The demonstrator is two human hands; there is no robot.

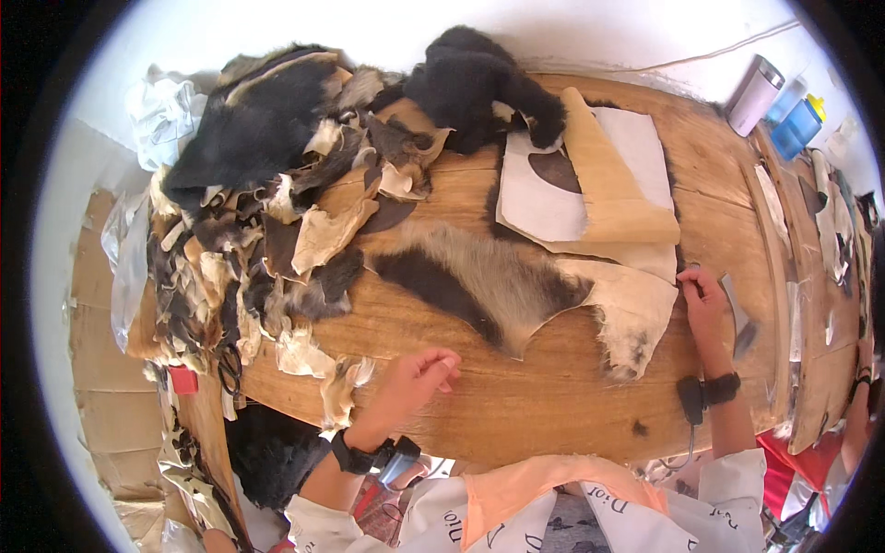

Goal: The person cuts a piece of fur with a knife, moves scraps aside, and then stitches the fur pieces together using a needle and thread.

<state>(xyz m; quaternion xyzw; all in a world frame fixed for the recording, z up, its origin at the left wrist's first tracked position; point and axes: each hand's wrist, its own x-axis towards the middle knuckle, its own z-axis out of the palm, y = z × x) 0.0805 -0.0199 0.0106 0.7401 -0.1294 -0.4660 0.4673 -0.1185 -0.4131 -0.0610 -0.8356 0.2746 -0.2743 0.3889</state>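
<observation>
Above the table's near edge hovers my left hand (426, 376), its fingers curled together with nothing visible in them. My right hand (704, 293) is closed at the right corner of a stack of white paper patterns (636, 152) and dark fur; what its fingertips pinch, if anything, is too small to make out. Between the hands lies a fur piece (479, 276), black and grey-brown, and a pale hide piece (636, 309) adjoins it, skin side up. A folded tan sheet (608, 184) rests across the patterns. Beside my right wrist is a flat grey tool (737, 313) with a dark end.
Fur and hide scraps (240, 249) are heaped on the left of the wooden table (553, 415). Black pelts (479, 88) lie at the back. A pink tumbler (755, 96) and blue bottle (798, 127) stand far right. Another person's arm (859, 396) shows at the right edge.
</observation>
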